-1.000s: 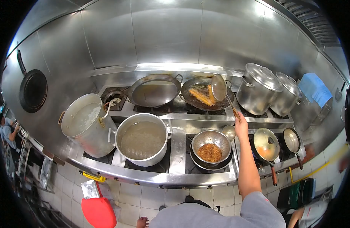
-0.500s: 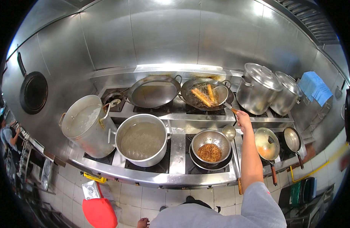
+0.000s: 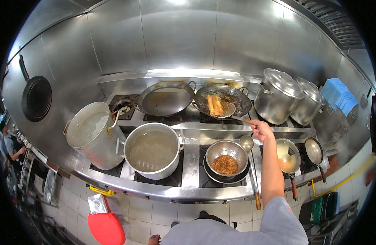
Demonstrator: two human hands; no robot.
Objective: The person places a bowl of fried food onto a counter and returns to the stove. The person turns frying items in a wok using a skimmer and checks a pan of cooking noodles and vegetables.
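Observation:
My right hand is closed round the wooden handle of a strainer, whose round head lies in the oil of the back right wok. Golden fried pieces lie side by side in that wok, against the strainer's head. Down at the bottom edge, my left hand hangs low beside my body, partly cut off, and its fingers are too small to read. A perforated bowl with browned bits sits over a pan on the front burner, with a ladle at its right.
Two open pots of liquid stand at the left front. Another wok is at the back. Lidded pots, small pans and a blue cloth are at the right. A person stands far left.
The strainer has come down from above the wok into the oil, its head shifting left. The fried pieces have been gathered together leftward. My right hand has lowered slightly and moved right.

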